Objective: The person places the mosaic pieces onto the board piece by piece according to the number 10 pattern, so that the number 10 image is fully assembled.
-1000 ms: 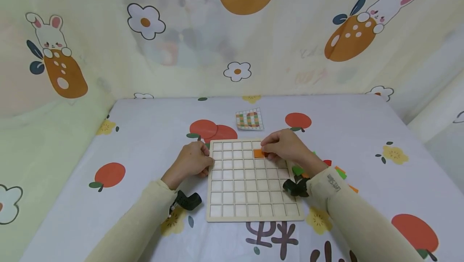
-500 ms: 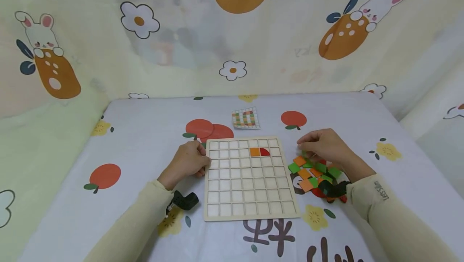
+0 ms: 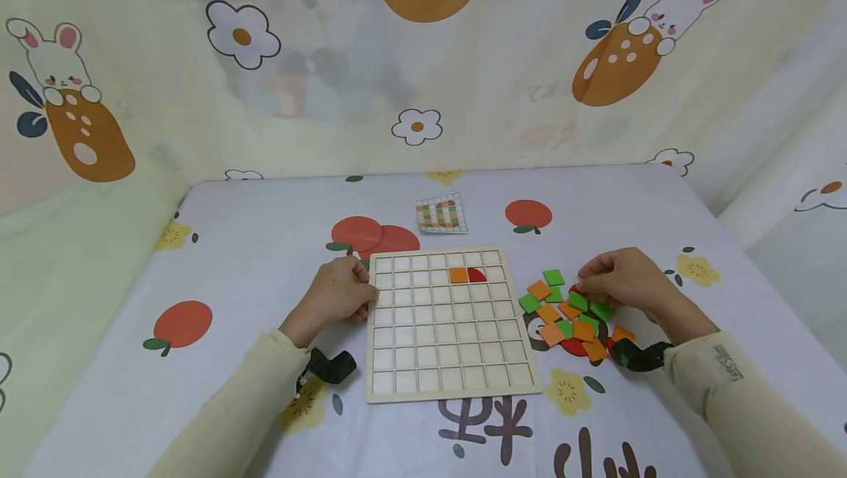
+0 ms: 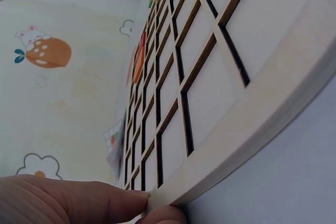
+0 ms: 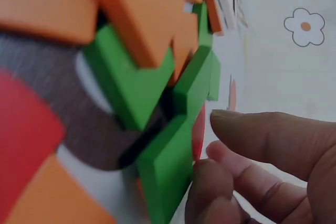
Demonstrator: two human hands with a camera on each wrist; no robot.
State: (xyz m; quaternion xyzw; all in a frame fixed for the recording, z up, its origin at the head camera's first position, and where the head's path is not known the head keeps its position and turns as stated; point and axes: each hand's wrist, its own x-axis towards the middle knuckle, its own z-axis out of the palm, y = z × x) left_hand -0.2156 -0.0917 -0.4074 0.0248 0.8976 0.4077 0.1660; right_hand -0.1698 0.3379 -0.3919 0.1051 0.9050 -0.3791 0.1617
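Selecting from loose tiles [image 3: 570,309] right of grid board [image 3: 442,335], seemingly: right hand [image 3: 625,279] thumb and fingers parted, apparently empty, left hand [image 3: 332,290] pinching board's left edge, next needs one tile pinched.

The pale wooden board [image 3: 451,335] is grid-patterned, with one orange square tile [image 3: 458,275] and one red quarter-round tile [image 3: 476,275]. The loose square tiles [image 3: 584,330] are coloured green or orange. The white cloth [image 3: 265,257] is printed with red fruits [image 3: 183,324].
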